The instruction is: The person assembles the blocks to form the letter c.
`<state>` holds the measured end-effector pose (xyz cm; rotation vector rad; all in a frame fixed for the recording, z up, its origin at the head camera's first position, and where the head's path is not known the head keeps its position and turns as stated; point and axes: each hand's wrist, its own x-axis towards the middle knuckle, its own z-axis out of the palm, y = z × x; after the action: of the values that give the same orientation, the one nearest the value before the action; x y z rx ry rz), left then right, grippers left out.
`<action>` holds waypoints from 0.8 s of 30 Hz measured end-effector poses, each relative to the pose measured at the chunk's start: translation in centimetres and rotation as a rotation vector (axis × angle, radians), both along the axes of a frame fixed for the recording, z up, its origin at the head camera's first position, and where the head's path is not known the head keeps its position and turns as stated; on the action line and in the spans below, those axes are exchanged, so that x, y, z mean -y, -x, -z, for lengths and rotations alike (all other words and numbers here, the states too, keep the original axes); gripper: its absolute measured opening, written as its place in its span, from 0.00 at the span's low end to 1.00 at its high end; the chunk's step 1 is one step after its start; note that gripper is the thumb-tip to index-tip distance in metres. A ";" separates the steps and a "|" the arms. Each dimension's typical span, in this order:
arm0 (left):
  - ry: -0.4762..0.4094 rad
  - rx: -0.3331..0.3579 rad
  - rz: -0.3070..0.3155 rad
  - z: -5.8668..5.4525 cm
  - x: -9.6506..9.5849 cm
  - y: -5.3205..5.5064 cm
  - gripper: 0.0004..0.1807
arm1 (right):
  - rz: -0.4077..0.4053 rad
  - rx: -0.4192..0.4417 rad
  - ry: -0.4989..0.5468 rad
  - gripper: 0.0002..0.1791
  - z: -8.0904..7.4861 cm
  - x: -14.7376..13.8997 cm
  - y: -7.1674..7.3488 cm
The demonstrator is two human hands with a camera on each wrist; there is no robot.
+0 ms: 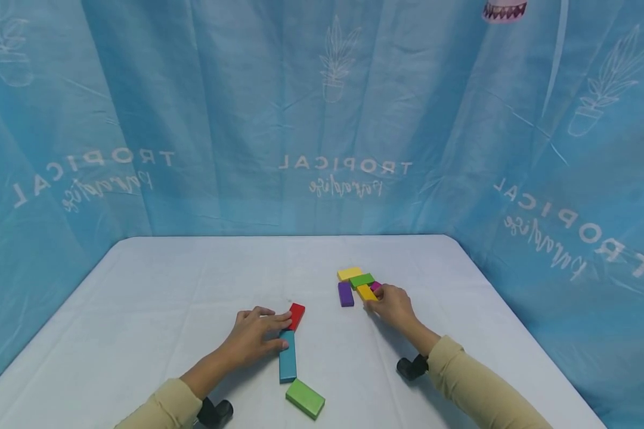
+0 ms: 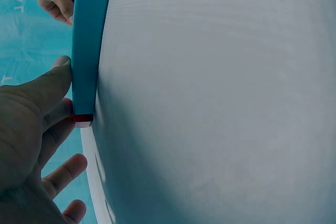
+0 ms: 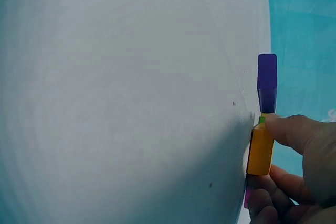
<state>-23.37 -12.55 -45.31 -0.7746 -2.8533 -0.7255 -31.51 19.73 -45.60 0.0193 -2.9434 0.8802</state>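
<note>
My left hand (image 1: 254, 338) lies over a red block (image 1: 297, 316) and a teal block (image 1: 287, 357) that meet end to end. Its fingertips rest on the red one and the thumb touches the teal one. In the left wrist view the fingers are spread and fairly straight beside the teal block (image 2: 88, 45). My right hand (image 1: 393, 307) pinches an orange block (image 1: 366, 292) between thumb and fingers. The right wrist view shows the thumb at one end of this orange block (image 3: 260, 151) and fingers at the other, by a magenta block (image 3: 247, 196).
Around the orange block lie a purple block (image 1: 346, 294), a green block (image 1: 362, 280) and a yellow block (image 1: 349, 273). A larger light green block (image 1: 305, 398) sits at the teal block's near end. All are on a white-covered table (image 1: 220, 268), with a blue curtain (image 1: 236, 119) behind.
</note>
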 end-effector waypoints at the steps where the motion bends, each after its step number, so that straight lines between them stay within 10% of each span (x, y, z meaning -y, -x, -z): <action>1: 0.002 0.002 -0.001 0.0 0.0 0.0 0.28 | -0.002 0.000 0.001 0.18 0.0 0.0 0.0; 24: 0.025 0.033 -0.023 -0.3 -0.1 -0.2 0.27 | -0.322 -0.171 0.038 0.17 -2.2 4.4 1.3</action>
<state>-23.21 -12.49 -45.04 -0.7385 -2.9011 -0.7081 -32.81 15.33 -43.42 0.5511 -2.8052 0.9163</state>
